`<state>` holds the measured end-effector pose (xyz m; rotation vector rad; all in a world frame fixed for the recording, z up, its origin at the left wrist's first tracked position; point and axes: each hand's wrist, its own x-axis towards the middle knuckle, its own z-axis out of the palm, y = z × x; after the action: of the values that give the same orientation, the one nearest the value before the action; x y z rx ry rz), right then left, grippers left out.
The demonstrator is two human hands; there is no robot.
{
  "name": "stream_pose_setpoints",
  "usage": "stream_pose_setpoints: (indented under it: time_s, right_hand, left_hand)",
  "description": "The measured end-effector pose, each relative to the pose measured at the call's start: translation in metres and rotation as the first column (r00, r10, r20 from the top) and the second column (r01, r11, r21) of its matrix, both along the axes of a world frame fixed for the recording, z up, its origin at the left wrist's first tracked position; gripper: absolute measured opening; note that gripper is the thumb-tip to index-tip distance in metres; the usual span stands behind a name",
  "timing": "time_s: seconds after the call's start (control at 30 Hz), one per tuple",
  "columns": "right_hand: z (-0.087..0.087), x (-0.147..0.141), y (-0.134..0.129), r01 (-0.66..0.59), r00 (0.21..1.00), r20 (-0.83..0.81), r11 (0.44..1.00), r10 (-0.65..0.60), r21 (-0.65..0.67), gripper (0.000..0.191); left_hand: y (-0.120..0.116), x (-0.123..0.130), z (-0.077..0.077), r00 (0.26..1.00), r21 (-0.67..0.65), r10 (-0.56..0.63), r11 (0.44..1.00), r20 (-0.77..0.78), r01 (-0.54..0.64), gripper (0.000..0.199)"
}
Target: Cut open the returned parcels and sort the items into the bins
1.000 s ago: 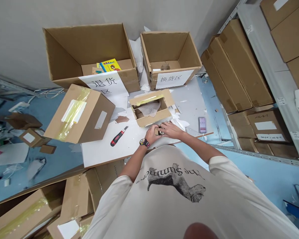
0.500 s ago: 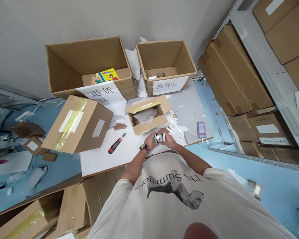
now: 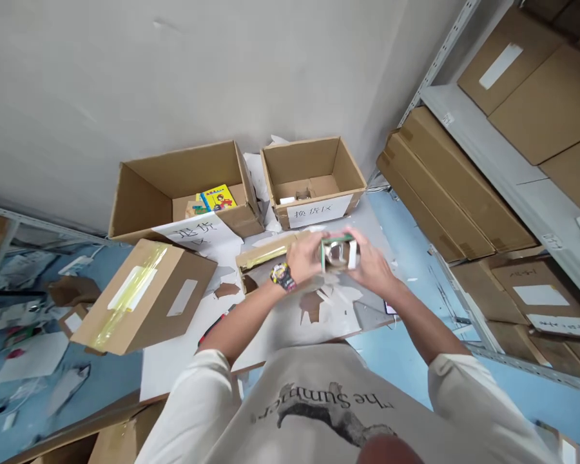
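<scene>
Between both hands I hold a small green-and-white box [image 3: 323, 256] with its end facing me; something shiny and rounded shows inside, too blurred to name. My left hand [image 3: 303, 259], with a patterned watch on its wrist, grips the left side. On the right side my right hand [image 3: 371, 263] has its fingers closed round the box. Below and left of it lies an opened carton [image 3: 261, 253], partly covered by my left hand and forearm. A red and black utility knife [image 3: 211, 327] shows beside my left forearm, which hides part of it.
Two open cartons with paper signs stand at the back: a large left one [image 3: 142, 206] with a yellow book [image 3: 218, 198], and a smaller right one [image 3: 352, 171]. A taped carton [image 3: 140, 296] sits on the table's left. Torn paper [image 3: 338, 309] litters the tabletop. Shelves [image 3: 493, 138] of cartons line the right.
Both hands have raised the small box away from my body, up and slightly right, over the opened carton's right side. The view has tilted upward, showing more wall.
</scene>
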<state>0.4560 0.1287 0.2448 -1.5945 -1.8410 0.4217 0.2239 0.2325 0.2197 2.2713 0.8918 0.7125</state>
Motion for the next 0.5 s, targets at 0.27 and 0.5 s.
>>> stream_pose_setpoints:
  time_s: [0.27,0.5]
  right_hand:
    - [0.033,0.058,0.248,-0.076,0.985,0.166,0.978,0.044,0.196,0.072]
    - [-0.054,0.081,0.342,-0.04,0.989,0.136,0.995,0.051,-0.088,0.071]
  left_hand:
    - [0.224,0.085,0.029,0.987,0.187,0.16,0.969,0.029,-0.163,0.071]
    - [0.274,0.116,-0.042,0.977,0.018,0.205,0.979,-0.051,-0.204,0.085]
